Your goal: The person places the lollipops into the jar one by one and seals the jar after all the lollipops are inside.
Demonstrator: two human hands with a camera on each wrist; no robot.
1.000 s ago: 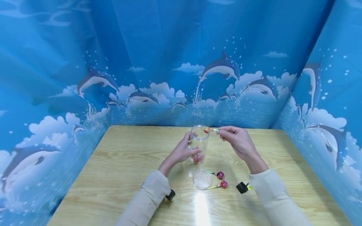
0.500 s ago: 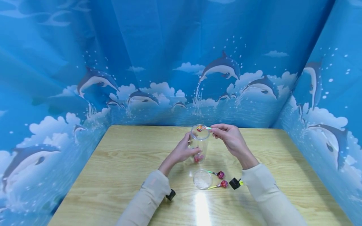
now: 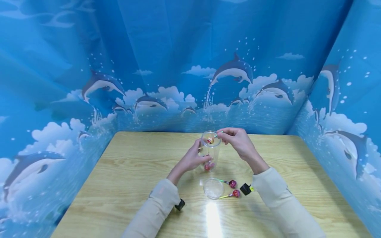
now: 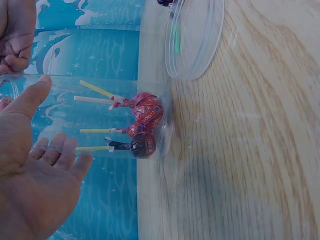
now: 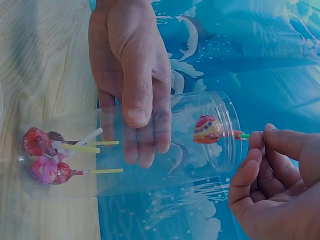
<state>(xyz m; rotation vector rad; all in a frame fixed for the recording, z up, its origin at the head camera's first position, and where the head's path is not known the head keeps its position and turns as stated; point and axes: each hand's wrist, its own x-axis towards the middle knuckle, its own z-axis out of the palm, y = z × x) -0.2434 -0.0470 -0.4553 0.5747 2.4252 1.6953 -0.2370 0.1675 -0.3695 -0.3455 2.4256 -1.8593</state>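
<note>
A clear plastic jar (image 3: 212, 150) stands upright on the table, with several wrapped lollipops (image 4: 145, 112) at its bottom, heads down. The left hand (image 3: 191, 158) grips the jar's side, thumb and fingers round the wall. By its green stick, the right hand (image 3: 239, 142) pinches a red and yellow lollipop (image 5: 206, 129); that lollipop's head is inside the jar's mouth, tilted downward. The right fingertips (image 5: 257, 137) are just outside the rim.
A round clear lid (image 3: 213, 188) lies in front of the jar on the wooden table (image 3: 134, 172). Two lollipops (image 3: 232, 184) (image 3: 236, 193) lie at its right side. A blue dolphin-print curtain (image 3: 178, 66) surrounds the table's back and sides.
The right hand has moved left to the jar's rim, and its lollipop has passed from the rim's right edge into the mouth. The left hand and the jar have stayed in place.
</note>
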